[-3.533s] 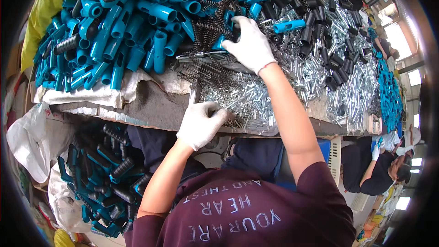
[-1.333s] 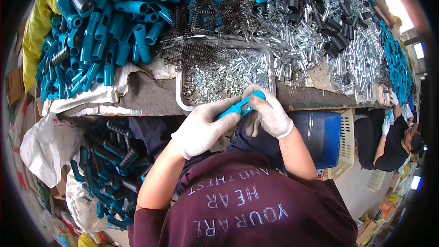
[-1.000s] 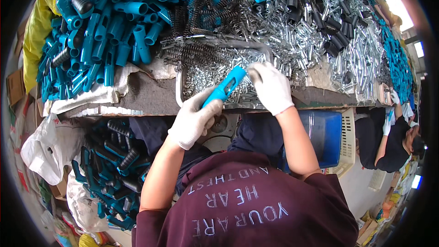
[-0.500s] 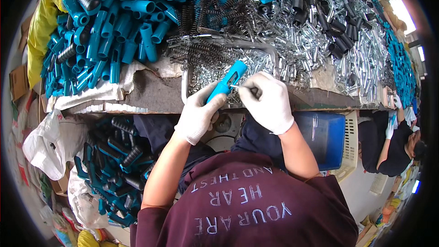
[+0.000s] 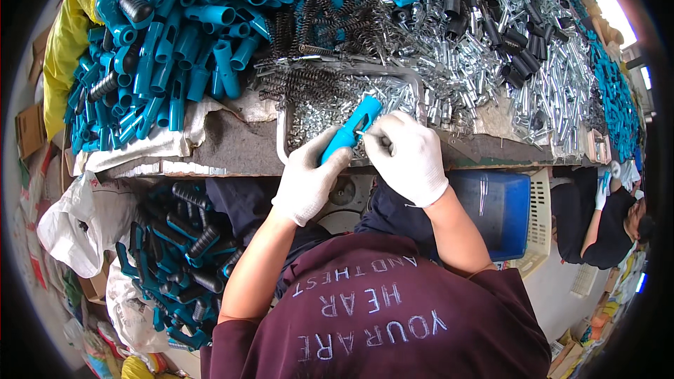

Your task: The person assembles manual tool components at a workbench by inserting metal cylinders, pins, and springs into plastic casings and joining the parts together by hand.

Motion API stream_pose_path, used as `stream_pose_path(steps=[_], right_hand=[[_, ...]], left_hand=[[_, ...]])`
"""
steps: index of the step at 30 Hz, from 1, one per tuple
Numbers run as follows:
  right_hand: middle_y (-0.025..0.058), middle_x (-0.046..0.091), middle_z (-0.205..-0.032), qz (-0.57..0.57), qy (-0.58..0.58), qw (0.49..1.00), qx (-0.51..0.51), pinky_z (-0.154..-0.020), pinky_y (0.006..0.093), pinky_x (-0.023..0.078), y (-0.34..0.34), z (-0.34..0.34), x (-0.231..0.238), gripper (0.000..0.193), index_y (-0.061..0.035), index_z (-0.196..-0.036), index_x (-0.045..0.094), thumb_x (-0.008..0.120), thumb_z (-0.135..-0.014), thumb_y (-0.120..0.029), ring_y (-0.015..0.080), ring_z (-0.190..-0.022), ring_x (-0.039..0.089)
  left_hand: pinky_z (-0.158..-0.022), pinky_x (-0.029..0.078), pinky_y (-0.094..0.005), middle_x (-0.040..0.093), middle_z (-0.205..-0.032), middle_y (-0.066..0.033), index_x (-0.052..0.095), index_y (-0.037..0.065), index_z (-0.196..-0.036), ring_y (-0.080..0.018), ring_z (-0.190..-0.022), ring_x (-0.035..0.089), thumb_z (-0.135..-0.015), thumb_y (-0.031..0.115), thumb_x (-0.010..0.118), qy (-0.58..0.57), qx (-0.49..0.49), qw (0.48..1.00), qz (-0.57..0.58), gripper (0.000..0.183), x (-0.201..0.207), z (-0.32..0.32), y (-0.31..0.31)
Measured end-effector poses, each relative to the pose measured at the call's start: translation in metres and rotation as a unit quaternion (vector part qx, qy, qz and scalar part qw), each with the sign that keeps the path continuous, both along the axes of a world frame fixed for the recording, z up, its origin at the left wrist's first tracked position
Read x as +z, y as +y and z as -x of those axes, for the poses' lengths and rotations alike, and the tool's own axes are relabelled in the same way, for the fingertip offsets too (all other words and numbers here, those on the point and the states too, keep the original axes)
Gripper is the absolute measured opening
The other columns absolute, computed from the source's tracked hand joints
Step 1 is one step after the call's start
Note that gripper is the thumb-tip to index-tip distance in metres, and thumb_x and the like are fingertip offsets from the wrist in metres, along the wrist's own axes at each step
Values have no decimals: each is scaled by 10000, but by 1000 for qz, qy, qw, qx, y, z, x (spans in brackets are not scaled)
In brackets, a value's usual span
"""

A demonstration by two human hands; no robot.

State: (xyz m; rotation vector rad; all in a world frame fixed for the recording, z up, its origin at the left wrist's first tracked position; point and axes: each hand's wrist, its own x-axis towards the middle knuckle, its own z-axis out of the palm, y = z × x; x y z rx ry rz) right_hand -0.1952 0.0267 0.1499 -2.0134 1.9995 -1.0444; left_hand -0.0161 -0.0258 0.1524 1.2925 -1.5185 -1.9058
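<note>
My left hand (image 5: 306, 177), in a white glove, is closed round the lower part of a teal slotted tube (image 5: 365, 109). The tube slants up and to the right over the near side of a tray, its slot turned toward my right hand (image 5: 410, 157). That hand, gloved too, pinches a thin silvery pin (image 5: 360, 133) whose tip is at the tube's side by the slot. The fingers hide most of the pin, and I cannot tell how deep it sits. Small metal parts fill the metal-rimmed tray (image 5: 282, 130) beyond my hands.
Teal tubes (image 5: 151, 56) are heaped at the left of the bench, dark springs (image 5: 302, 83) beside them. Metal rods (image 5: 551, 91) and black sleeves (image 5: 519, 63) cover the right. Below stand a blue bin (image 5: 509, 214) and a pile of teal-and-black handles (image 5: 179, 238). Another person (image 5: 607, 221) works at far right.
The teal tube has rolled in my left hand, bringing its slot round toward my right hand. Both hands have shifted only slightly, and the pin is still pinched at the tube's side.
</note>
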Motion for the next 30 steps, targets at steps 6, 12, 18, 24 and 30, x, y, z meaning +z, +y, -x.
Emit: stream_pose_path(steps=[6,12,18,24,30], right_hand=[[61,605,-751,47,81,992,-88,-528,362,508,0,-14,-4,148,-109,-767,590,699,-835,-182,246,-590,635],[106,632,-730,-11,-101,989,-106,-566,372,515,6,1,-13,139,-67,-833,596,679,-849,-177,261,-593,638],[129,645,-1137,-72,-742,663,68,-948,349,484,23,6,-23,359,61,-1215,576,488,-1019,-227,210,-1052,624],[122,615,-1125,31,-745,666,-22,-913,382,505,30,14,-34,352,6,-1223,531,485,-1031,-285,222,-1029,613],[92,609,-1003,78,-792,595,-108,-776,374,532,28,38,-35,379,-35,-1181,537,448,-1045,-377,208,-918,611]], left_hand=[[-786,507,-339,697,-925,-150,582,7,-1275,-250,-822,677,-894,209,647,-77,9,963,259,437,-8,16,10],[-831,506,-338,690,-948,-189,584,4,-1270,-278,-857,689,-888,221,656,-68,8,947,314,445,-10,14,12],[-496,412,-227,581,-765,7,578,7,-1286,-54,-572,480,-938,228,637,96,-39,995,-16,416,11,30,23],[-721,502,-380,657,-819,-161,654,6,-1056,-257,-748,639,-939,250,582,-22,-68,966,248,280,-2,58,14],[-732,521,-408,667,-915,-97,689,110,-947,-313,-895,654,-896,239,620,-231,-112,829,497,155,-34,46,-35]])
